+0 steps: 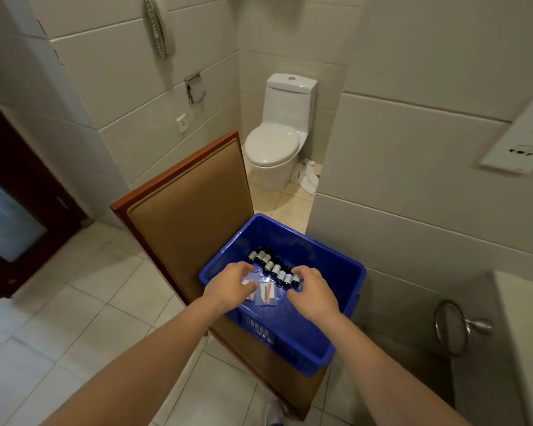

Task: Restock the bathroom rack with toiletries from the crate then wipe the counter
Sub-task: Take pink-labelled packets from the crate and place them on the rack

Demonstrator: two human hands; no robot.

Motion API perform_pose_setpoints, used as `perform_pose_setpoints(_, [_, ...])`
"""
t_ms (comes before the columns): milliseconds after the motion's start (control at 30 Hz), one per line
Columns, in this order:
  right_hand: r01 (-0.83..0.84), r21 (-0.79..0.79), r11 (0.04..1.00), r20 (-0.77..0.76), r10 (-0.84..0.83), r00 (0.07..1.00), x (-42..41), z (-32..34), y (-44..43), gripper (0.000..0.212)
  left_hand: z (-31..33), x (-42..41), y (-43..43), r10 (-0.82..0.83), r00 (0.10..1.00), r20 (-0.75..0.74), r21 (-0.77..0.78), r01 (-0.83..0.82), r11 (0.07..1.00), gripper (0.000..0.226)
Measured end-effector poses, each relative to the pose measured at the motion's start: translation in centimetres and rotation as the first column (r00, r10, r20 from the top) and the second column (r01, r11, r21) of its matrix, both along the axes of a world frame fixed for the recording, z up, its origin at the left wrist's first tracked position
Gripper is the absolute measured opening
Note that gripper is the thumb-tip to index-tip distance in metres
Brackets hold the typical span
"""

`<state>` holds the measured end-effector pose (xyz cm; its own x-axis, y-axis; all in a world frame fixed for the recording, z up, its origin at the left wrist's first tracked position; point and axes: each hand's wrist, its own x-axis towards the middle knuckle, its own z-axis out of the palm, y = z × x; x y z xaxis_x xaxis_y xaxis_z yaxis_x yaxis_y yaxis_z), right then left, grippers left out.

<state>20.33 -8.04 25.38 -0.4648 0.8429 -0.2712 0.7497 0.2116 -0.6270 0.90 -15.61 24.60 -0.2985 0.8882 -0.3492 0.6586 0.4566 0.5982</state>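
Observation:
A blue plastic crate (336,273) rests on a brown padded bench (185,210). Inside it lies a row of several small dark toiletry bottles (273,265) with white labels, and a few clear sachets (265,292) with coloured items. Both my hands are down in the crate. My left hand (231,285) has its fingers closed on a clear sachet at the crate's left side. My right hand (313,292) curls over the near end of the bottle row; what its fingertips touch is hidden.
A white toilet (279,139) stands beyond the crate, with crumpled white cloth (308,176) on the floor beside it. A counter edge (523,333) and a round chrome mirror (451,327) are at the right. A dark door (19,216) is at the left.

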Motion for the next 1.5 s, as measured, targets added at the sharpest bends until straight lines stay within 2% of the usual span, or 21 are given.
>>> perform_pose_setpoints(267, [0.046, -0.171, 0.984, 0.035, -0.040, 0.999, -2.7, -5.2, 4.3, 0.049, -4.6, -3.1, 4.5, 0.054, 0.998, 0.040, -0.128, -0.048, 0.991, 0.050])
perform_pose_setpoints(433, [0.126, -0.287, 0.950, 0.066, -0.111, 0.992, -5.1, -9.1, 6.9, 0.051, -8.9, -5.7, 8.1, 0.033, 0.996, 0.087, -0.214, -0.014, 0.977, 0.048])
perform_pose_setpoints(600, [0.241, -0.372, 0.896, 0.128, -0.208, 0.970, -7.5, -13.4, 8.6, 0.053, -13.6, -8.2, 11.8, -0.029, 0.989, 0.143, -0.313, 0.072, 0.947, 0.049])
perform_pose_setpoints(833, [0.403, -0.471, 0.785, 0.213, -0.343, 0.915, -10.3, -21.2, 9.2, 0.050, -21.8, -10.7, 15.1, -0.049, 0.987, 0.152, -0.453, 0.113, 0.884, 0.051])
perform_pose_setpoints(1067, [0.561, -0.464, 0.686, 0.292, -0.479, 0.828, -11.8, -28.4, 9.3, 0.043, -28.1, -10.1, 15.5, -0.056, 0.988, 0.142, -0.513, 0.122, 0.850, 0.056])
perform_pose_setpoints(1167, [0.597, -0.435, 0.674, 0.311, -0.509, 0.802, -12.5, -30.6, 9.0, 0.051, -29.9, -9.8, 15.5, -0.067, 0.994, 0.090, -0.511, 0.103, 0.853, 0.050])
perform_pose_setpoints(1367, [0.671, -0.348, 0.654, 0.335, -0.582, 0.741, -14.0, -33.0, 9.0, 0.062, -32.2, -9.5, 15.6, -0.018, 1.000, -0.026, -0.529, 0.002, 0.849, 0.085])
perform_pose_setpoints(1500, [0.688, -0.282, 0.668, 0.375, -0.583, 0.720, -14.5, -33.8, 9.1, 0.063, -32.8, -9.1, 15.9, 0.045, 0.995, -0.084, -0.519, -0.082, 0.851, 0.088])
